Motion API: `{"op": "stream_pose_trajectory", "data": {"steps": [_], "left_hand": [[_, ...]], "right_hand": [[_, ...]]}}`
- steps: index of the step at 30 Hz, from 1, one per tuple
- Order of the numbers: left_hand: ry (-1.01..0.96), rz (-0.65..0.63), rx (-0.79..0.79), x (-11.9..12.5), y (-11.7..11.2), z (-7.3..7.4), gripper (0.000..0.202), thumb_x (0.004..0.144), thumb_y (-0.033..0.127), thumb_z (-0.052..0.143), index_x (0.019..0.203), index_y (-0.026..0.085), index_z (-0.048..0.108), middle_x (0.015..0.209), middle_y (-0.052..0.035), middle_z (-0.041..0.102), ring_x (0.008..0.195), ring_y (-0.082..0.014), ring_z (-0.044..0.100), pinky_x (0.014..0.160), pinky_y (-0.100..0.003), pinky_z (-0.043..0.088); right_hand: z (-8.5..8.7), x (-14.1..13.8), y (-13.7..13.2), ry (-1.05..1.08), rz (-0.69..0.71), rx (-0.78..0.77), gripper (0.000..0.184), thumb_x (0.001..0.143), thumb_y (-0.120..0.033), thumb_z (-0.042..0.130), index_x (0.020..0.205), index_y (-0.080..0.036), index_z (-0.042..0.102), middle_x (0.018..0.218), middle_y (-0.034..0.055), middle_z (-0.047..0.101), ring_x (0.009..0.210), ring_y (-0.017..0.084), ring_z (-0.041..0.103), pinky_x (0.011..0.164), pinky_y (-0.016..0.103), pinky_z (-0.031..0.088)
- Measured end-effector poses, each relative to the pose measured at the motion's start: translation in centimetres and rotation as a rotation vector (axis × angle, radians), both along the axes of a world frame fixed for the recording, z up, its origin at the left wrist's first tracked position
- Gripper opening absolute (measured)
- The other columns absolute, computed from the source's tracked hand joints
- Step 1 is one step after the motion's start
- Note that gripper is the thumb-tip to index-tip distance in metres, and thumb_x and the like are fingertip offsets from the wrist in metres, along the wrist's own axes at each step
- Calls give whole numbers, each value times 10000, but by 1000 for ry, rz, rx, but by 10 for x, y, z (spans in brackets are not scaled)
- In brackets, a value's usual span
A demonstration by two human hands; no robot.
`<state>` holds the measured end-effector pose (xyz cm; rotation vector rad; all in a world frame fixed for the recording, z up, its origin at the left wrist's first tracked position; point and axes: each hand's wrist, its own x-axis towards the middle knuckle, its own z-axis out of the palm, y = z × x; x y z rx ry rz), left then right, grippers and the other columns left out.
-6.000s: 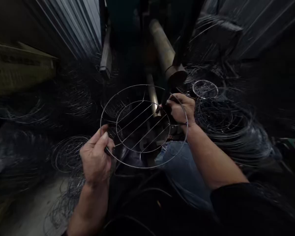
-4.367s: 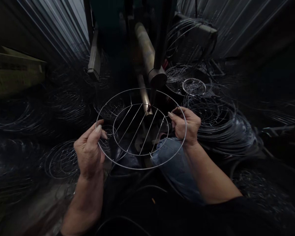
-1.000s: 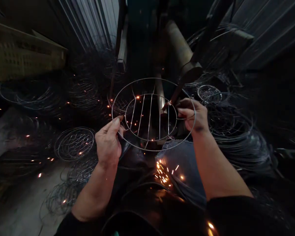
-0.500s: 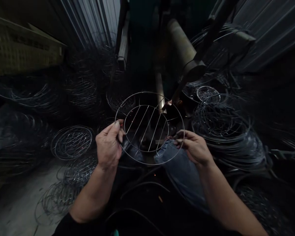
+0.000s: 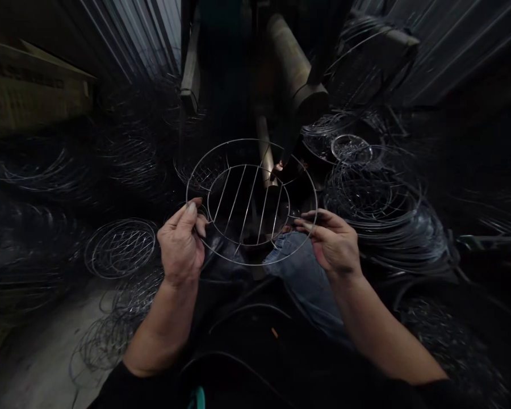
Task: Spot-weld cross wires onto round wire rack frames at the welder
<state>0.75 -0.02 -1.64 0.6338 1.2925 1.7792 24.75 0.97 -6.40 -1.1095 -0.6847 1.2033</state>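
Note:
A round wire rack [image 5: 250, 205], made of a large outer ring, a smaller inner ring and several straight bars across it, is held up in front of my lap. My left hand [image 5: 182, 236] pinches its outer ring at the left side. At the right side, my right hand [image 5: 333, 238] grips the same ring between thumb and fingers. Just beyond the rack, the lower metal electrode bar [image 5: 266, 153] of a machine points down toward it. A coppery tip [image 5: 278, 166] shows beside the bar, behind the rack's far edge; whether they touch I cannot tell.
A thick metal cylinder [image 5: 293, 57] of the machine juts out above. To the right stands a tall stack of wire rings [image 5: 378, 227]. Finished-looking wire racks [image 5: 121, 248] lie at the left, near loose wire hoops [image 5: 106, 343] on the floor. Corrugated sheeting [image 5: 464, 57] rises behind.
Both hands still hold the rack, which sits slightly higher and further left in view. The whole scene has shifted left as my head turned. Orange sparks near the rack have mostly gone.

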Motion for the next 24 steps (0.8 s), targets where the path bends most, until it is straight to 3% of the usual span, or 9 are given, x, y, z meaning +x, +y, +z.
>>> {"op": "stream_pose_trajectory", "data": {"steps": [10,17,22,24], "left_hand": [[6,0,48,4,5,-6,131,737,212,713,826,126,754,517,21,547,482,-51,464,604,-210,440],[7,7,64,7,12,-7,125,720,211,721,807,126,751,594,5,597,499,-45,481,648,-218,460],[-4,-36,24,5,18,-5,180,728,256,720,839,117,753,449,38,484,461,-62,447,571,-214,418],[-13,-67,29,2,22,-2,179,727,258,725,821,107,747,465,32,499,439,-51,414,544,-214,405]], "right_hand": [[-2,-4,18,-5,-47,100,220,566,-131,768,764,-195,695,786,-5,688,711,151,696,655,281,583],[0,-3,29,-13,-69,134,227,571,-132,750,774,-202,675,784,-12,685,652,137,678,564,253,558],[7,-1,27,-57,-145,154,199,578,-154,764,743,-198,661,703,-28,653,564,122,639,528,260,551],[11,-1,27,-77,-196,182,200,565,-154,783,723,-197,666,667,-39,633,538,115,623,518,258,545]]}}
